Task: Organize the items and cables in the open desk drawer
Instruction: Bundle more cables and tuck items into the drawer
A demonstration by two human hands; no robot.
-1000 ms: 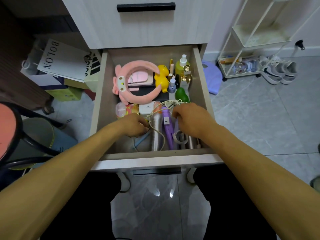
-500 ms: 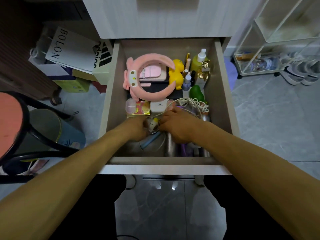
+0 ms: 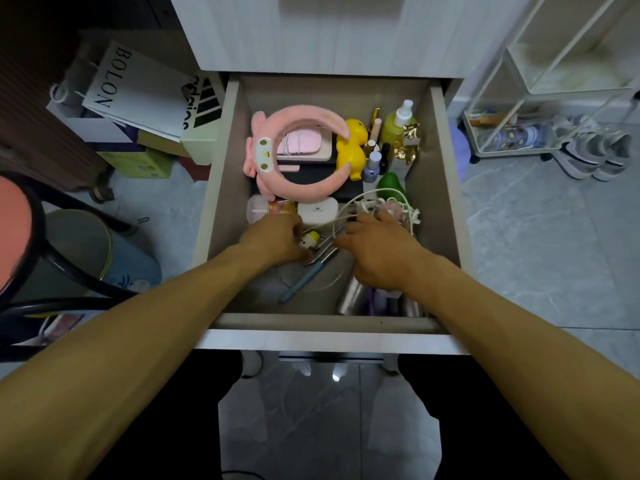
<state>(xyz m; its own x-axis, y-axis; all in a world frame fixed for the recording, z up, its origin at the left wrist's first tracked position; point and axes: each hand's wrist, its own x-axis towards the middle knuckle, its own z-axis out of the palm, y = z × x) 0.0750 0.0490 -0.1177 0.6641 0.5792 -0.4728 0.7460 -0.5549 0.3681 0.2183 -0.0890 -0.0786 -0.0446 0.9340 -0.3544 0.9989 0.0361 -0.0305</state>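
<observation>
Clutter lines the floor at far left: a white paper bag (image 3: 114,77) printed BOLON leans beside a black-and-white shoe box (image 3: 202,109), with a round red stool (image 3: 14,233) nearer the person. Next comes the open drawer (image 3: 216,188), its wooden side walls framing the contents. At its back left lies a pink plush headband (image 3: 301,188) curved around a pink case (image 3: 304,142), and in front of these sit a small pink container (image 3: 256,208) and a white box (image 3: 318,211). The left hand (image 3: 273,239) reaches into the middle of the drawer with fingers curled down near a little yellow-and-white figure (image 3: 309,241); whether it actually grips the figure or the cords beside it cannot be told. A blue pen (image 3: 304,277) lies slanted on the drawer floor just below that hand. The right hand (image 3: 377,251) rests to the right, fingers bent over a bundle of white cables (image 3: 367,207) that loop up and spill toward the right wall; the fingertips are hidden, so its hold is unclear. Under its wrist, silver cylinders (image 3: 351,296) and something purple lie at the drawer's front. Behind the cables stand a yellow duck (image 3: 353,147), a green object (image 3: 391,183), small bottles (image 3: 374,166) and a green spray bottle (image 3: 394,128). Farther right, on the tiled floor, a white wire rack (image 3: 519,81) stands with white shoes (image 3: 595,154) beside it.
</observation>
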